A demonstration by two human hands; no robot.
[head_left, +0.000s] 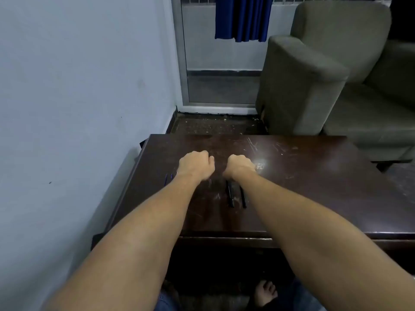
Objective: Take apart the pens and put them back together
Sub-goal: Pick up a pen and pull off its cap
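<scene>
My left hand (196,166) and my right hand (240,166) hover side by side over the middle of the dark wooden table (314,187). Their backs face me and the fingers are curled under. Nothing shows between them or sticking out of either fist, and the palms are hidden. Two black pens (230,196) lie side by side on the table just below my right wrist, which partly covers them. Two thin blue pen parts (167,179) lie at the left, next to my left wrist.
The table stands against a pale wall (78,97) on the left. A grey-green armchair (336,86) stands beyond the table's far right corner. A glass door with a blue curtain (242,19) is at the back. My bare foot (266,292) shows under the table.
</scene>
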